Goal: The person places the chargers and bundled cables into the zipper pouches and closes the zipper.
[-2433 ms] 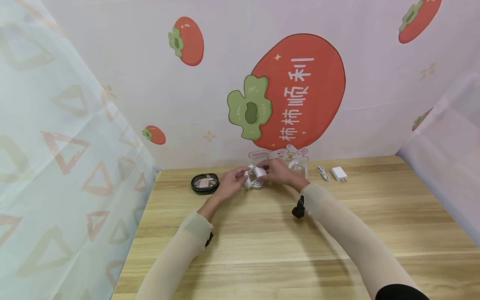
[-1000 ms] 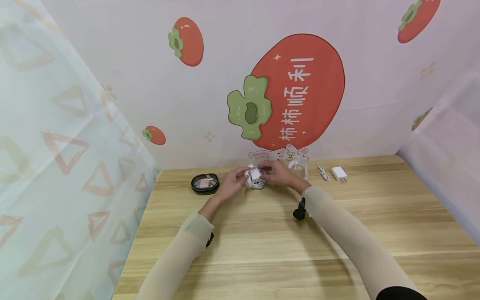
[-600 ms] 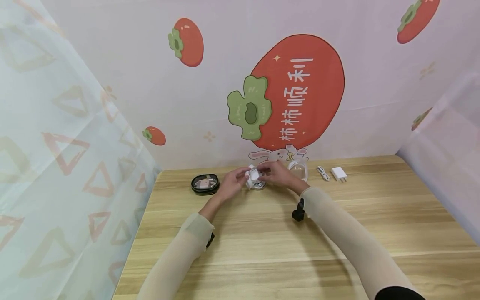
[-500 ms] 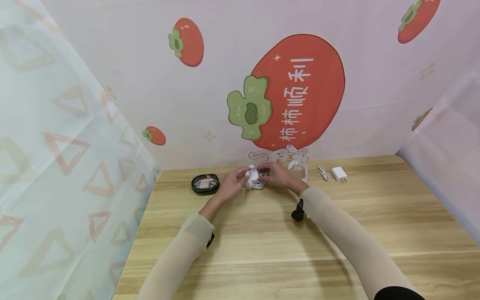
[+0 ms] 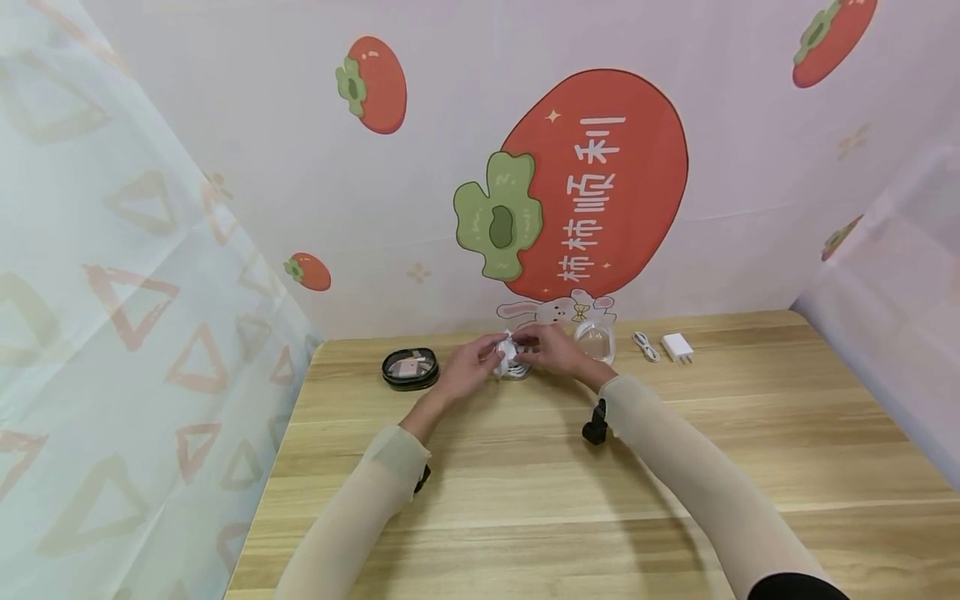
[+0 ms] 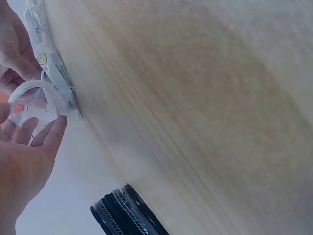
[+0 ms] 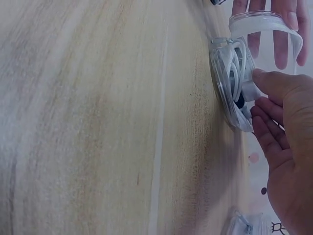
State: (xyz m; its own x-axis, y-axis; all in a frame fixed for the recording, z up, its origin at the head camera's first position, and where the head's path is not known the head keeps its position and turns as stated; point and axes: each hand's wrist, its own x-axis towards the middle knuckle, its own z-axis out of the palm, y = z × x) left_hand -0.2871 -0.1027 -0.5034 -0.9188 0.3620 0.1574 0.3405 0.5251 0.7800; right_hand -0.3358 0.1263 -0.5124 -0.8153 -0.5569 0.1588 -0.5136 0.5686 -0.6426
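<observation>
Tabletop: pale wood grain (image 5: 480, 483), which I view through the worn cameras.
Left hand (image 5: 465, 367): fingers part-bent around the raised lid (image 7: 266, 49), holding it by the edge.
Right hand (image 5: 551, 346): nearly closed, thumb and fingertips pinching, as I judge it, the white block (image 7: 250, 90).
Hazard: if the left fingers slip, the lid could drop onto the right thumb; a proud cable loop might catch under the rim; tilting could tip the block out.
Clear case (image 7: 218, 88): between the hands, near the table's rear edge; transparent, round-cornered, containing a loosely coiled white cable (image 7: 239, 63) and a dark piece (image 7: 239, 102).
Flanks: black-edged case (image 5: 410, 368) leftward; second clear case (image 5: 596, 342), loose cable (image 5: 647, 347) and plug adapter (image 5: 678, 347) rightward.
Backdrop: persimmon-printed cloth (image 5: 645, 183), behind everything.
</observation>
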